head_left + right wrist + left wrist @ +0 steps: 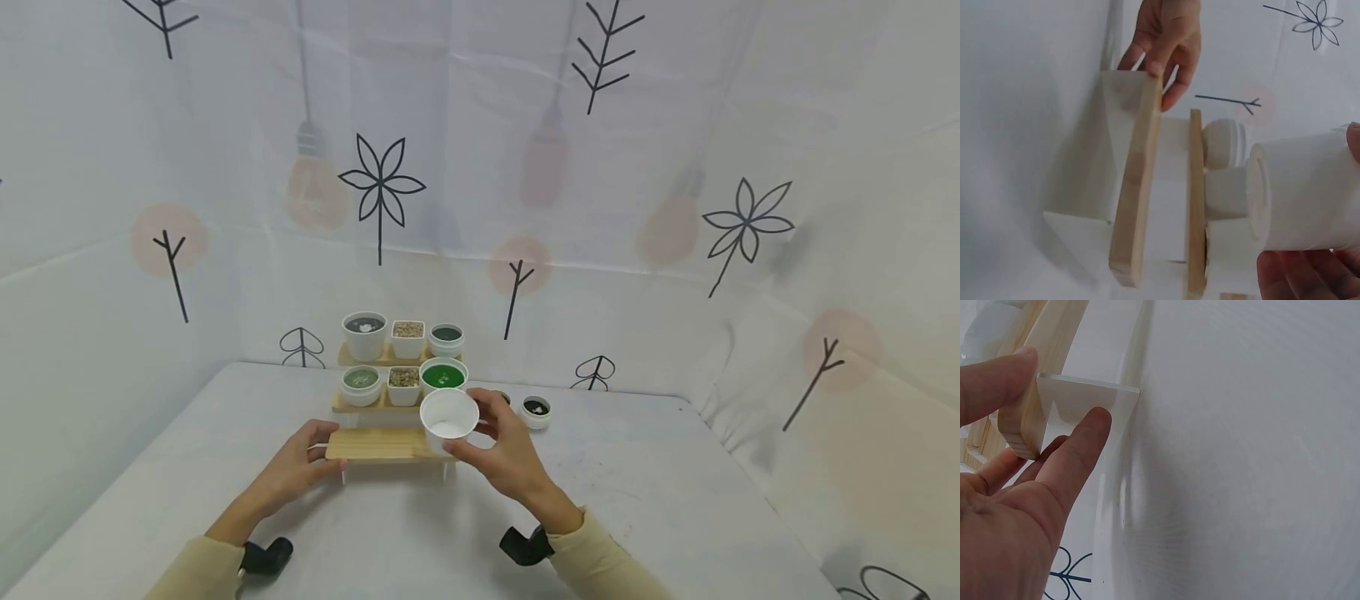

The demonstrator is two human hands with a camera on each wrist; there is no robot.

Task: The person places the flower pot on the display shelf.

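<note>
A three-step wooden stand (367,445) with clear legs stands on the table, its lowest step nearest me. My left hand (292,462) grips the left end of that step, thumb on the front edge and fingers behind, as the left wrist view shows. My right hand (510,457) holds a white round pot (448,417) between thumb and fingers. The pot is upright over the step's right end, and its inside looks white and bare. In the right wrist view, the base of the white pot (1259,197) appears raised off the lowest board (1137,187).
Filled white pots line the upper steps, among them a grey-filled pot (364,337), a square pot of grains (403,387) and a green-filled pot (444,375). A small dark-filled pot (536,412) is on the table at right; another is partly hidden behind my right hand.
</note>
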